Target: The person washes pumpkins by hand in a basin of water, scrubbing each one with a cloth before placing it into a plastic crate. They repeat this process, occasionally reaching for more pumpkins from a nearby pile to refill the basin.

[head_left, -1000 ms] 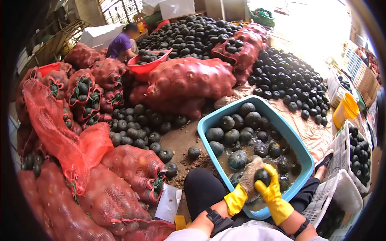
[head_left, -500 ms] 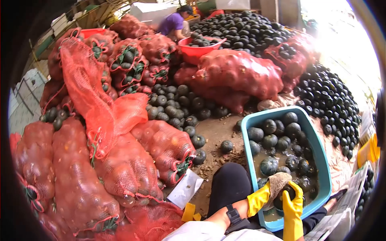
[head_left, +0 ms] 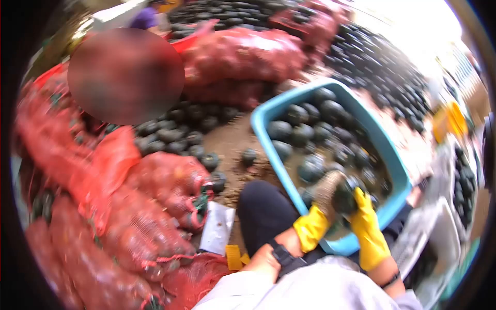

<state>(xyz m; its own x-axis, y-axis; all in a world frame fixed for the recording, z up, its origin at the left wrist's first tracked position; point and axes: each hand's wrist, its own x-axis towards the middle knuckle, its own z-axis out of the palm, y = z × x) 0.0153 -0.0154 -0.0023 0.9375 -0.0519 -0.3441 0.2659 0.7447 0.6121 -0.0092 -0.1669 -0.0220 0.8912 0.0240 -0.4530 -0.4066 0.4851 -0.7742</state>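
Note:
My left hand wears a yellow rubber glove, and a rough brown cloth wraps over its fingers, hiding them. The cloth lies against the left side of a dark green pumpkin. On the pumpkin's other side is my right hand, also in a yellow glove, its fingers closed around it. Both hands are over the near end of a blue tub. Murky water fills part of the tub, with several dark green pumpkins in it.
Red mesh sacks full of pumpkins lie at the left. Loose pumpkins sit on the dirt floor beyond my knee. Further piles rise behind the tub. White crates stand right; a person in a purple shirt is far back.
My view has swung right and down, so the tub appears further left and higher. Both hands stay at the pumpkin, which now shows more between them. The picture has blurred.

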